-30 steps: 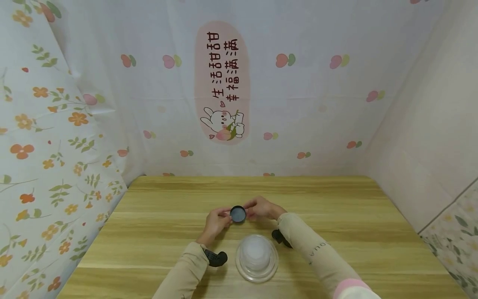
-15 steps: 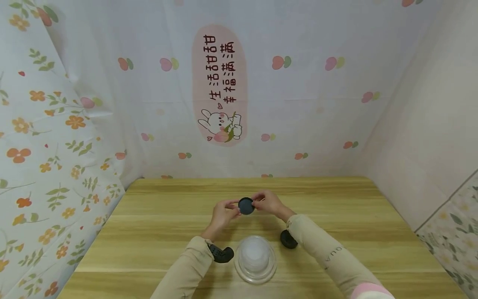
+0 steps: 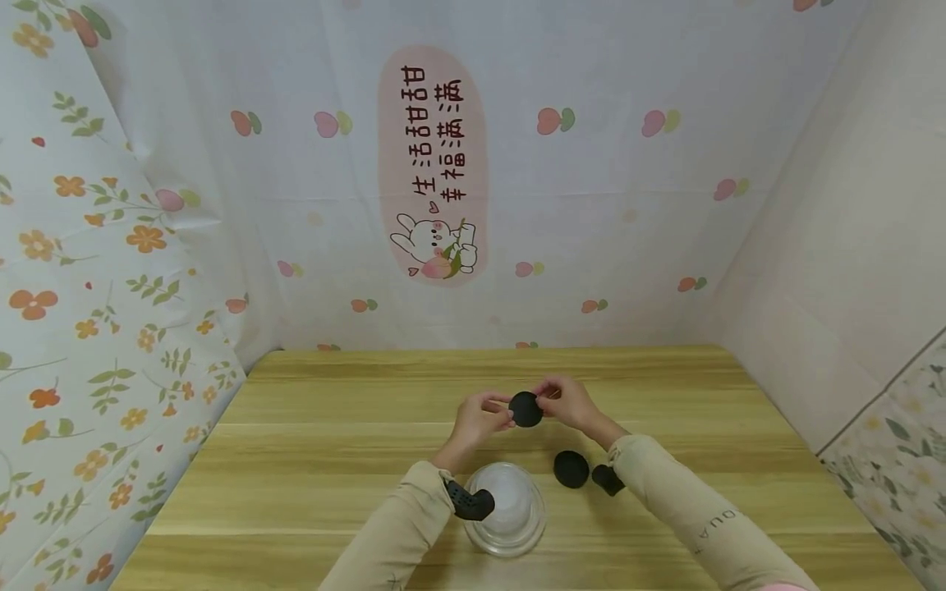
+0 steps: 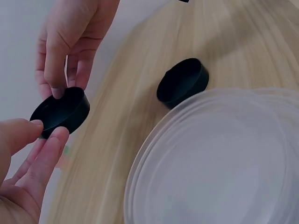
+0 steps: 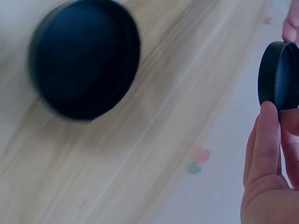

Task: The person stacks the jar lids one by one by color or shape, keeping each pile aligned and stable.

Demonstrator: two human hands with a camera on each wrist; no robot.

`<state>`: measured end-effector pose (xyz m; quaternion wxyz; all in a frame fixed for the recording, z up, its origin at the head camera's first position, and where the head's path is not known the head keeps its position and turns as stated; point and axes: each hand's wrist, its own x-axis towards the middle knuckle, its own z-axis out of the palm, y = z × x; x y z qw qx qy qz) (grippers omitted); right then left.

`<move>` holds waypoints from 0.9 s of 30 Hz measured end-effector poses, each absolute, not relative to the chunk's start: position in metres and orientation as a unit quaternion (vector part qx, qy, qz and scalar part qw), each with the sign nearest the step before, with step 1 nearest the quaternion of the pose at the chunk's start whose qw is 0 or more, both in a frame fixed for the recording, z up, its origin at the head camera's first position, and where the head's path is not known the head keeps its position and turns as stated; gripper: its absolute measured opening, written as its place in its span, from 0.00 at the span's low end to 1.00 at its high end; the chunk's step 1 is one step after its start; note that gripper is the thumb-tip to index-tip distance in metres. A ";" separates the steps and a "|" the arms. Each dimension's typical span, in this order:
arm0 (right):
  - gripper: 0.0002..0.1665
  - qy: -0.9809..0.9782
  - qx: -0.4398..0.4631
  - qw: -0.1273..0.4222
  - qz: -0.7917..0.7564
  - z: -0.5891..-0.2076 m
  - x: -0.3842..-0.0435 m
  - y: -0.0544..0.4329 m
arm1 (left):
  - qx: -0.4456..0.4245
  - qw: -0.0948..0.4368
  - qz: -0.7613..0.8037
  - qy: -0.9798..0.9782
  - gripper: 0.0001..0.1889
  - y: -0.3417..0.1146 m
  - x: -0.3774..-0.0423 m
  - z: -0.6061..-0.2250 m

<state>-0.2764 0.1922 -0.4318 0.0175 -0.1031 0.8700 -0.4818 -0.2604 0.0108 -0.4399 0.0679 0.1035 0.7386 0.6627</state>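
A shallow round black lid [image 3: 525, 410] is held up over the far middle of the table, between both hands. My left hand [image 3: 479, 419] pinches its left edge, thumb at the rim and fingers beneath in the left wrist view. On the opposite edge, my right hand [image 3: 567, 402] grips the rim between thumb and fingers. The left wrist view shows the lid's hollow inside [image 4: 58, 109]. A second black round lid [image 3: 571, 469] lies hollow side up on the table, nearer the body. Left of it sits a stack of clear round plastic pieces [image 3: 506, 538], partly covered by the left wrist camera.
The wood-grain table [image 3: 332, 460] runs back to a patterned cloth wall [image 3: 591, 205]. Black wrist cameras stick out from the left wrist [image 3: 470, 502] and right wrist [image 3: 608, 478]. The left one overhangs the clear stack in the head view.
Both hands have carried the black lid to the right and tilted it, so less of its inside shows from the head. The second lid has come out from behind the right forearm.
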 end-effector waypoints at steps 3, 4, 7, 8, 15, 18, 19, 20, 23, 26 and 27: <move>0.07 0.867 -0.098 0.019 -0.488 -0.433 -0.272 0.203 | 0.107 0.072 0.672 0.729 0.12 0.020 -0.259 -0.442; 0.08 0.865 -0.094 0.021 -0.493 -0.434 -0.270 0.206 | 0.109 0.074 0.674 0.727 0.12 0.023 -0.258 -0.443; 0.07 0.861 -0.087 0.023 -0.500 -0.438 -0.266 0.215 | 0.117 0.074 0.667 0.732 0.12 0.031 -0.257 -0.445; 0.07 0.861 -0.085 0.023 -0.500 -0.439 -0.264 0.218 | 0.122 0.073 0.661 0.737 0.11 0.033 -0.256 -0.446; 0.04 0.873 -0.101 0.018 -0.477 -0.441 -0.255 0.233 | 0.135 0.070 0.619 0.770 0.08 0.049 -0.252 -0.449; 0.04 0.875 -0.115 0.027 -0.470 -0.442 -0.253 0.239 | 0.138 0.075 0.597 0.787 0.08 0.054 -0.252 -0.449; 0.05 0.876 -0.119 0.030 -0.467 -0.443 -0.252 0.241 | 0.140 0.075 0.586 0.794 0.08 0.055 -0.252 -0.449; 0.05 0.876 -0.121 0.035 -0.466 -0.444 -0.252 0.243 | 0.143 0.078 0.581 0.797 0.08 0.057 -0.251 -0.449; 0.05 0.873 -0.127 0.052 -0.468 -0.447 -0.249 0.250 | 0.155 0.086 0.569 0.803 0.09 0.061 -0.250 -0.450; 0.06 0.864 -0.133 0.076 -0.479 -0.450 -0.247 0.254 | 0.164 0.102 0.566 0.801 0.08 0.065 -0.249 -0.452; 0.06 0.861 -0.135 0.083 -0.482 -0.450 -0.245 0.255 | 0.168 0.105 0.561 0.804 0.08 0.066 -0.249 -0.453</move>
